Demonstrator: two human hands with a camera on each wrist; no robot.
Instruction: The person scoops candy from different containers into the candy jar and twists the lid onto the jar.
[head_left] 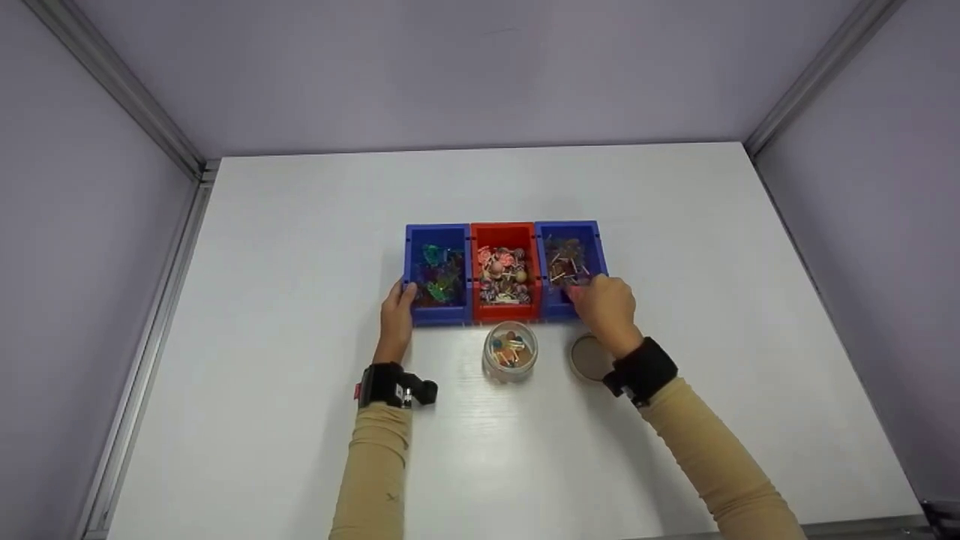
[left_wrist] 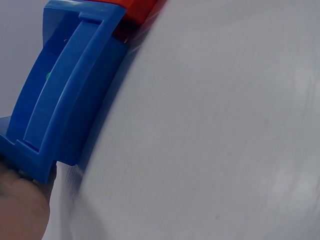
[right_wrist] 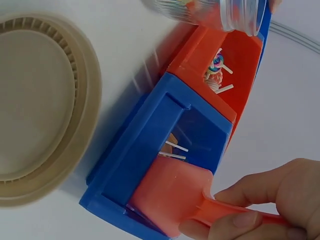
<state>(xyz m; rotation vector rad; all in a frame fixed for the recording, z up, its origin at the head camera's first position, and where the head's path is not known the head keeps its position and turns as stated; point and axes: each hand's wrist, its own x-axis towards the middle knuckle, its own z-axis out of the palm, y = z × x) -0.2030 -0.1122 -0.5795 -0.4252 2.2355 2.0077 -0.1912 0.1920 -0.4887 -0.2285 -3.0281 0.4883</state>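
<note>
My left hand (head_left: pixel 396 322) grips the outer side of the left blue bin (head_left: pixel 441 316), thumb at its rim. This bin holds clear, green and teal pieces. In my right hand (head_left: pixel 609 311) is the handle of a pinkish-red scoop (right_wrist: pixel 172 187), its broad blade down inside the right blue bin (right_wrist: pixel 127 160). White-stemmed lollipops (head_left: pixel 566 266) lie beyond the blade. Between the blue bins sits a red bin (head_left: pixel 506 311) of mixed lollipops. In front of it stands an open clear jar (head_left: pixel 496 369) with several lollipops inside.
A round beige lid (right_wrist: pixel 87 95) lies on the white table (head_left: pixel 300 247), close to my right wrist. The bins stand side by side in a row. Pale panels (head_left: pixel 480 82) rise behind the table and at both sides.
</note>
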